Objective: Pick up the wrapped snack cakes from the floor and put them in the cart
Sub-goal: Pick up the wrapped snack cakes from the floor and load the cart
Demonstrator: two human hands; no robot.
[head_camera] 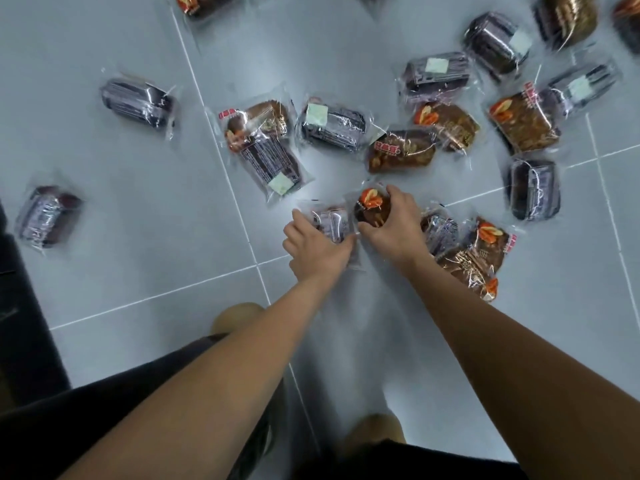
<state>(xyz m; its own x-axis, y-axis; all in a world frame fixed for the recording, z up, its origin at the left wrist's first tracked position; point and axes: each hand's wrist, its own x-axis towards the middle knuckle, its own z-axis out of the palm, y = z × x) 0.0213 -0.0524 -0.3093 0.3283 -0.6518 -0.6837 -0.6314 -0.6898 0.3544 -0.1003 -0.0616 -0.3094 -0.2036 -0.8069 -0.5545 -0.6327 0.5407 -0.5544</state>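
Observation:
Several wrapped snack cakes lie scattered over the grey tiled floor (pixel 145 216). My left hand (pixel 317 249) grips a clear-wrapped dark cake (pixel 330 220) at the floor's centre. Right beside it, my right hand (pixel 394 225) curls around a brown cake with an orange label (pixel 370 206). Both cakes are low, at floor level. More cakes lie just right of my right wrist, among them a brown one (pixel 483 247). The cart does not show as such in this view.
Loose cakes sit at the left (pixel 46 216) and upper left (pixel 138 103), a cluster fills the upper right (pixel 436 76). A dark object (pixel 20 306) stands along the left edge. My two shoes (pixel 235 317) are at the bottom.

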